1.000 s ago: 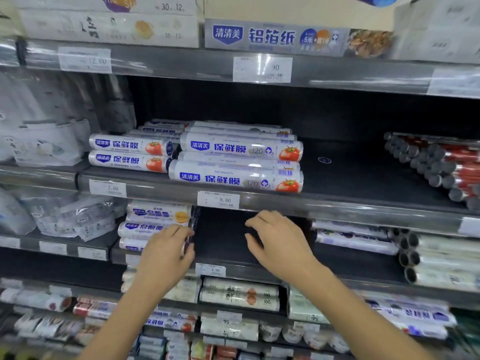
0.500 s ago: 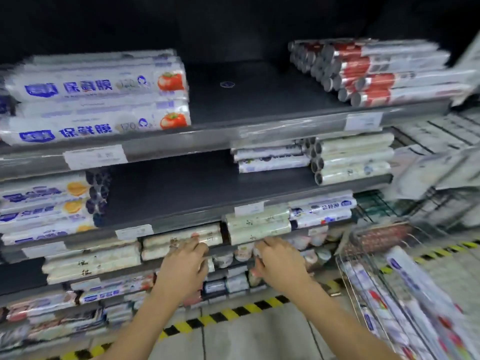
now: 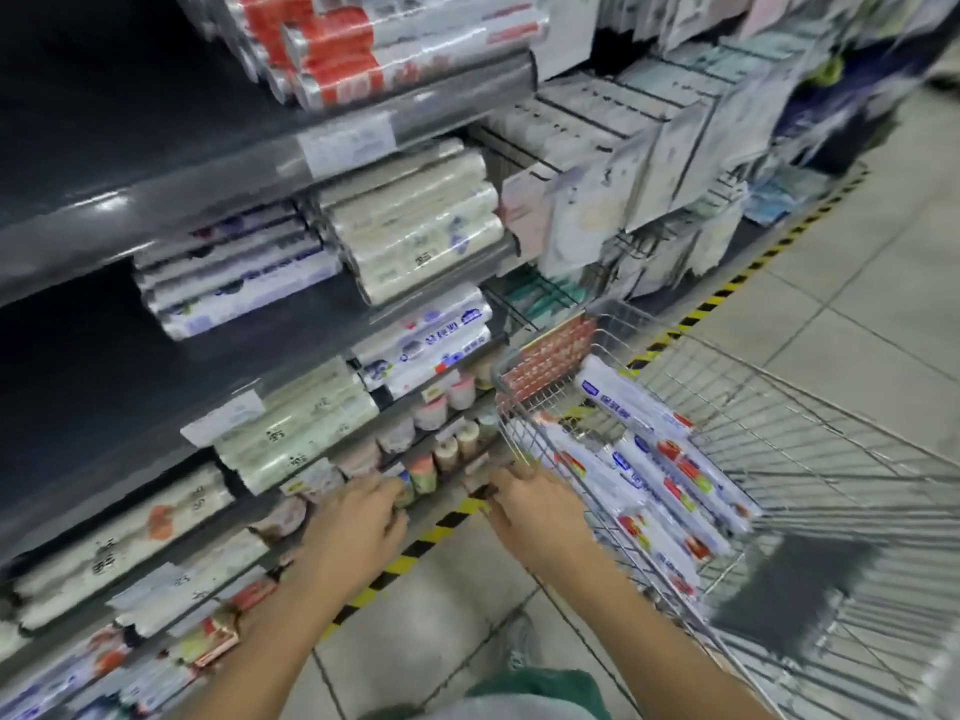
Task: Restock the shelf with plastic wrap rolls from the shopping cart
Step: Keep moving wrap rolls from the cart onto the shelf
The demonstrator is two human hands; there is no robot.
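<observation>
Several white plastic wrap rolls point(image 3: 657, 462) with blue labels and red tomato pictures lie lengthwise in the wire shopping cart point(image 3: 810, 459) at the right. My right hand point(image 3: 537, 504) hovers at the cart's near left rim with relaxed fingers and holds nothing. My left hand point(image 3: 353, 527) is beside it, in front of the low shelves, fingers loosely bent and empty. The dark shelf point(image 3: 171, 189) runs up the left side, and a wide bare stretch of shelf board point(image 3: 78, 376) shows at the left. The picture is blurred by motion.
Pale rolls point(image 3: 415, 236) and blue-printed rolls point(image 3: 431, 345) fill the shelf ends near the cart. Red-labelled rolls point(image 3: 363, 49) lie on the upper shelf. Hanging packets point(image 3: 649, 163) stand behind the cart. Yellow-black floor tape point(image 3: 727, 298) edges the shelving; grey tiles lie at right.
The view has swung down and to the right, from the tomato-label rolls on the shelf to the cart. Both hands, still empty, have come away from the shelf toward the cart.
</observation>
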